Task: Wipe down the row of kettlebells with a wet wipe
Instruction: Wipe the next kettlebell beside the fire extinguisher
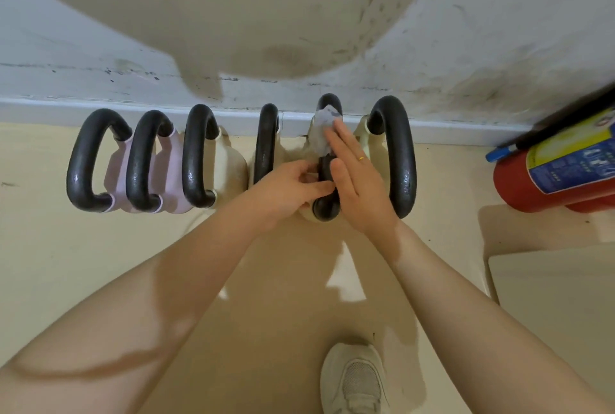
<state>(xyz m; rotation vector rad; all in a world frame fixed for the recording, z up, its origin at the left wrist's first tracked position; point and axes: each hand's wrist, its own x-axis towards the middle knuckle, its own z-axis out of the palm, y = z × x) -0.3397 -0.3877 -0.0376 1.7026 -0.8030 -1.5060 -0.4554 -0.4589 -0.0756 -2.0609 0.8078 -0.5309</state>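
Six kettlebells stand in a row on the floor (83,264) against the base of the wall (466,47). The row runs left to right. Each handle is a black loop whose long axis runs from the wall toward the person, so the loops are seen nearly edge-on from above.

The two leftmost kettlebells (146,174) have pale pink bodies; the other four bodies are cream. All handles are matte black with a slightly pitted, glossy-spotted surface.

The fifth kettlebell (327,210) from the left is between the hands. The wet wipe (322,132), a crumpled grey-white sheet, lies over the far end of its handle, near the wall.

The right hand (357,177) is flat with fingers straight and together; its fingertips press the wet wipe against the handle. A gold ring is on one finger.

The left hand (289,190) reaches in from the left, fingers loosely curled and touching the near part of the same handle. Whether they close round it cannot be told.

A red fire extinguisher (549,177) lies on the floor to the right, well apart from the row. A pale shoe (354,380) shows at the bottom edge.
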